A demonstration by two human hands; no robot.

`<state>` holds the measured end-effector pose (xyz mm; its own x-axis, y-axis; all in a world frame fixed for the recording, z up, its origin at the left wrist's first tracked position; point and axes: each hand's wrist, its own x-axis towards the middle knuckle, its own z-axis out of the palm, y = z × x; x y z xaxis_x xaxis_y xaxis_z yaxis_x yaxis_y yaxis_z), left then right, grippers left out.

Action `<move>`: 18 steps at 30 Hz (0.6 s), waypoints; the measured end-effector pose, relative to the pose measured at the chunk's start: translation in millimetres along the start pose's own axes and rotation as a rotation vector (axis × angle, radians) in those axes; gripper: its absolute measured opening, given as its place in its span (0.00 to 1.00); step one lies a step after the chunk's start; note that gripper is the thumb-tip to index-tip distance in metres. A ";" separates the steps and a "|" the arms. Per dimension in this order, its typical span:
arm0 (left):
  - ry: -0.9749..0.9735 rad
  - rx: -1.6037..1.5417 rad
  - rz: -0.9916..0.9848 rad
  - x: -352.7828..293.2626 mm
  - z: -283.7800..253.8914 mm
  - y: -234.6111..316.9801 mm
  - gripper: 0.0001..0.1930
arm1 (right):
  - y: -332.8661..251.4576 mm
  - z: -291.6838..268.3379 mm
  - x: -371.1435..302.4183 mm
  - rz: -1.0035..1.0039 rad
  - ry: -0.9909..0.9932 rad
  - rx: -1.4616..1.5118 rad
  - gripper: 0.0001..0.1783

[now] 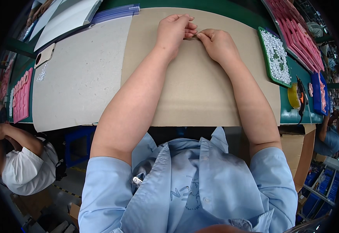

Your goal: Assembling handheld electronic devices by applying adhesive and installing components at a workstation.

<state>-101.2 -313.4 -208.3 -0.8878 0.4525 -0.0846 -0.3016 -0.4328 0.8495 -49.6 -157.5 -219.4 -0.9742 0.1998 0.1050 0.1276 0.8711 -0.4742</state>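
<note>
Above the far part of a brown sheet (200, 93), my two hands nearly meet. My left hand (173, 34) has its fingers curled, the fingertips pointing toward the right hand. Thumb and forefinger of my right hand (220, 44) are pinched together beside the left fingertips. Something tiny and thin seems to lie between them, too small to name. Right of my right hand lies a green tray (281, 82) with many small white pieces in it.
Pink molded trays (295, 37) are stacked at far right, near a blue bin (316, 93) and yellow tape roll (293, 96). On the left grey sheet (80, 77) lie a phone (44, 56) and small clear pieces (42, 72). A person in white (29, 169) sits at left.
</note>
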 end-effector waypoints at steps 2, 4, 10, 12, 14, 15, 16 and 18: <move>-0.047 -0.031 -0.036 -1.6 0.5 0.3 0.10 | -0.3 -2.3 -0.2 0.018 -0.030 0.008 0.14; 0.058 0.079 0.026 2.5 5.2 -9.3 0.10 | -4.2 -6.3 -1.6 0.023 -0.077 0.027 0.14; 0.044 -0.122 -0.009 -1.5 -3.4 3.6 0.09 | 1.8 -8.5 -1.7 -0.013 -0.117 0.041 0.14; 0.009 -0.226 -0.040 -2.4 -5.0 5.8 0.09 | 3.1 -7.1 -2.0 -0.031 -0.117 0.040 0.14; 0.007 -0.209 -0.033 -1.3 -5.4 4.4 0.09 | 3.0 -5.4 -2.6 -0.020 -0.115 0.093 0.14; 0.006 -0.201 -0.029 -0.7 -5.4 3.7 0.09 | 2.9 -4.6 -2.8 -0.014 -0.114 0.120 0.13; 0.005 -0.193 -0.025 -0.5 -5.4 3.0 0.09 | 2.8 -3.7 -2.9 -0.009 -0.113 0.146 0.13; 0.007 -0.200 -0.011 0.4 -5.1 0.4 0.09 | 4.8 -2.4 -3.3 -0.025 -0.094 0.171 0.13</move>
<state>-103.5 -317.3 -210.6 -0.8861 0.4529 -0.0980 -0.3741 -0.5745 0.7280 -45.3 -153.0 -219.9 -0.9908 0.1295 0.0405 0.0774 0.7849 -0.6147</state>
